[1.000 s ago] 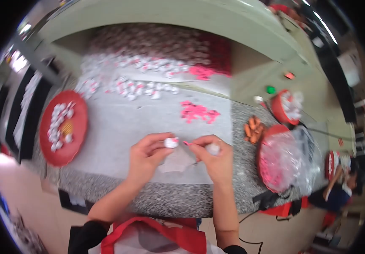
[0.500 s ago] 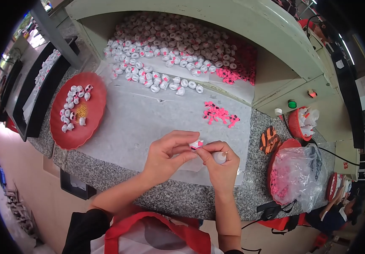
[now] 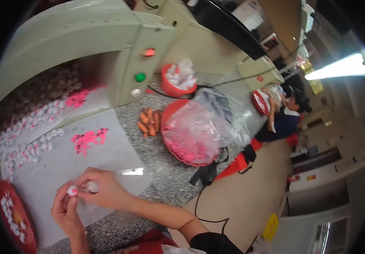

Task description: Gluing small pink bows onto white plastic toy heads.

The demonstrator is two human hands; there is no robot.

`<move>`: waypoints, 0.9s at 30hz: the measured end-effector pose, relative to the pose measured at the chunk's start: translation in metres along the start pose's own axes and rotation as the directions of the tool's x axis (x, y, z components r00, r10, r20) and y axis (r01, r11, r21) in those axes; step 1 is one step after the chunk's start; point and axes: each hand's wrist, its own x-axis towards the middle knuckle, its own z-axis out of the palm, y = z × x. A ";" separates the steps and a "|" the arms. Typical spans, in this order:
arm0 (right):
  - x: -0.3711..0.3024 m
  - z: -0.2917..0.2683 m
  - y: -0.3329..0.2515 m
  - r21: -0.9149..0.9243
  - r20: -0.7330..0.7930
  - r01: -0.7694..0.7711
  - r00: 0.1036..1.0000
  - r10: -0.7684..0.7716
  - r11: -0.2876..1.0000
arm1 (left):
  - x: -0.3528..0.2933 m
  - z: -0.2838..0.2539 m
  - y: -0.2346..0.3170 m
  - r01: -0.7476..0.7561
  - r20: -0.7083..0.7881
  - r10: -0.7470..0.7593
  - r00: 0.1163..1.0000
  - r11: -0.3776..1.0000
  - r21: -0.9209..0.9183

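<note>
Between the fingertips of my left hand (image 3: 67,208) is a small white rounded piece (image 3: 72,191) with a pink patch. My right hand (image 3: 108,189) meets it from the right, thumb and finger at the piece. Tucked in the right hand's curled fingers is a whitish, rounded small bottle (image 3: 92,186), partly hidden. Both hands are above a white paper sheet (image 3: 119,148). Beyond them lies a scatter of small pink and black bits (image 3: 88,140). At lower left, a red scalloped plate (image 3: 27,216) bears several white pieces.
Many white pieces (image 3: 32,148) fill a pale green cabinet (image 3: 81,36) at the back left. Orange and black bits (image 3: 149,122) lie on the granite top beside a plastic-covered red basin (image 3: 170,146). Behind stands a red basket (image 3: 176,89). A co-worker (image 3: 282,120) sits farther right.
My view has swung to the right, so the hands and sheet now appear lower left and the co-worker shows more fully. Both hands still hold their things.
</note>
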 end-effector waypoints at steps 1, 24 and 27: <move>-0.002 -0.002 -0.003 0.041 -0.004 0.022 1.000 -0.022 0.999 | -0.002 0.003 -0.001 0.015 0.056 -0.014 0.998 1.000 -0.026; 0.000 -0.002 0.020 -0.075 0.036 0.019 0.999 -0.017 0.997 | 0.008 -0.018 -0.022 0.182 0.106 -0.175 0.979 0.982 -0.054; -0.002 -0.017 0.013 -0.038 0.049 -0.048 0.998 0.050 0.998 | 0.010 0.005 -0.011 0.334 0.155 -0.302 0.941 0.904 -0.266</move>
